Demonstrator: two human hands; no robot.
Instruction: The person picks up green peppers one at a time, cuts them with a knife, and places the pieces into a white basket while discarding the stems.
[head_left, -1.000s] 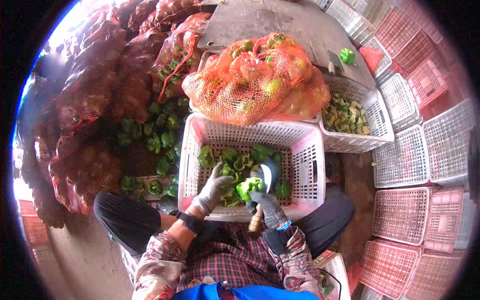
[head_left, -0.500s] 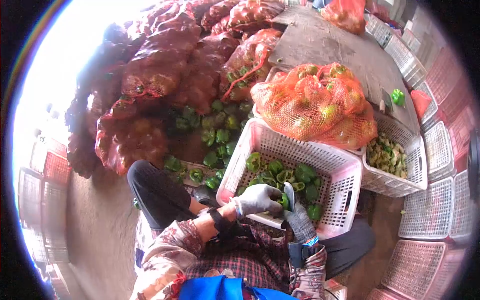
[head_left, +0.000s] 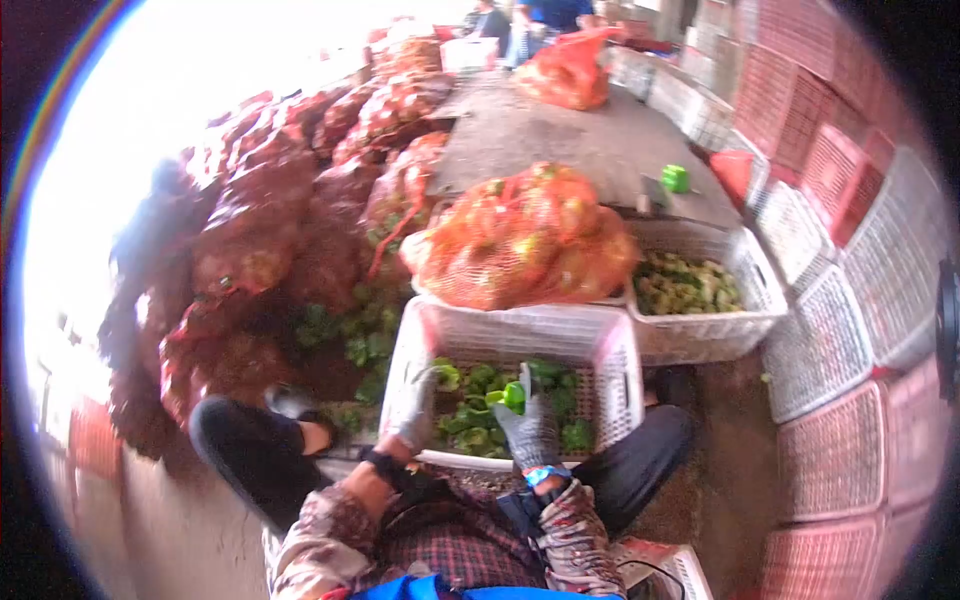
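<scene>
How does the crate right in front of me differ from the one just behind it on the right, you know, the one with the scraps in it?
The front crate holds green peppers; the side crate holds small, pale yellowish scraps. The front crate sits between the knees, while the side crate stands farther off. Both are whitish, open-topped crates with holes in the walls.

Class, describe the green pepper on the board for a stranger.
Start at the big grey board, beyond the bulging net bag. Near the board's right edge, left of a red bundle, sits one bright green pepper, alone, unlike the heaped peppers.
</scene>
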